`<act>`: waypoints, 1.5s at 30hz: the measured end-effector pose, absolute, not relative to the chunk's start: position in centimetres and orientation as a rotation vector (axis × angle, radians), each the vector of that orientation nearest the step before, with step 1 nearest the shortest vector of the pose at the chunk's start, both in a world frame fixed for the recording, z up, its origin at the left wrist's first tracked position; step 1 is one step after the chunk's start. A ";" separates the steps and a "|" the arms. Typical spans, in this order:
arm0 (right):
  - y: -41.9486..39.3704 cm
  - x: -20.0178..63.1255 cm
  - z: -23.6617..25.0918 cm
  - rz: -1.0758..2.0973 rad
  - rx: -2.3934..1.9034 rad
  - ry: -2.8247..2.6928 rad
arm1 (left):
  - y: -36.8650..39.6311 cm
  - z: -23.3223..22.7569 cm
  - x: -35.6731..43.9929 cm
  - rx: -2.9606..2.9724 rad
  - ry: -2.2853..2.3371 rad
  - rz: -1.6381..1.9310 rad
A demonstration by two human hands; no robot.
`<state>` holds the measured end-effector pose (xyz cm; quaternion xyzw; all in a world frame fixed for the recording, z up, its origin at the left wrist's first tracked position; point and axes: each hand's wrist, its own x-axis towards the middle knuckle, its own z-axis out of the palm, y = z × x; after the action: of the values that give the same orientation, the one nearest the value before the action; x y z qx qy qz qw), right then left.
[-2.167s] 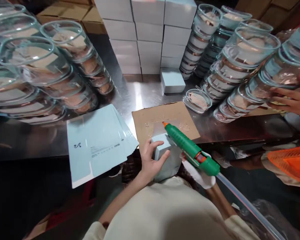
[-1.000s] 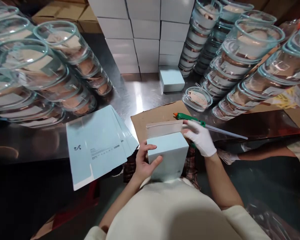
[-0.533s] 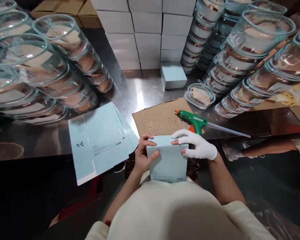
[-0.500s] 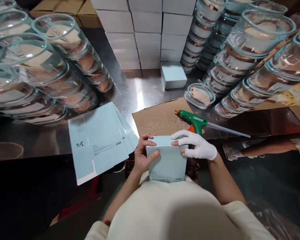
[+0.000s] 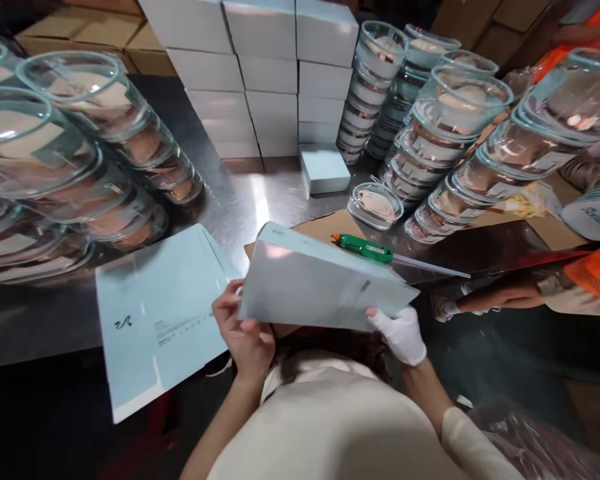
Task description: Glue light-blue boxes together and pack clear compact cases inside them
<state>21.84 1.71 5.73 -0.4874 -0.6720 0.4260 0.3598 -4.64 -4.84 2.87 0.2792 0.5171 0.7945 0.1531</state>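
Note:
Both hands hold a light blue cardboard box (image 5: pixel 305 287), turned on its long side and tilted, its edges partly spread, over the front of the bench. My left hand (image 5: pixel 245 333), bare, grips its left end, thumb on the near face. My right hand (image 5: pixel 397 333), in a white glove with the thumb tip bare, pinches the lower right corner; its other fingers are hidden behind. Beyond the box lies a green glue gun (image 5: pixel 365 249) with a clear glue stick, on a brown cardboard sheet (image 5: pixel 325 229). Flat light blue box blanks (image 5: pixel 175 320) lie to the left.
White boxes (image 5: pixel 270 107) are piled at the back of the metal bench (image 5: pixel 260 207), with a small blue box (image 5: pixel 325 169) in front. Clear round containers stand stacked left (image 5: pixel 85 120) and right (image 5: pixel 430 147). A single container (image 5: pixel 375 205) sits nearby. Another person's leg (image 5: pixel 500 295) shows at right.
The box has been raised and turned from narrow and upright in front of my body to long side across. My right hand has shifted down to its lower right corner. The view has swung right.

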 end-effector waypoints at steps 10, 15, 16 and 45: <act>9.6 21.5 10.4 0.315 -1.265 -1.839 | -7.8 5.6 -5.7 1.023 1.641 1.930; 10.4 18.6 8.0 0.445 -1.352 -1.590 | -7.5 8.4 -5.6 0.897 1.434 1.905; 10.3 18.4 7.8 0.447 -1.355 -1.573 | -7.4 8.9 -5.5 0.853 1.333 1.857; 7.6 20.7 7.3 0.272 -1.311 -1.672 | -4.8 7.7 -4.5 0.341 1.110 1.707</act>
<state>20.69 7.60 7.32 -0.5372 -0.6852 0.1115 0.4791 -4.48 -4.81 7.71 0.1420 0.4617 0.7096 0.5129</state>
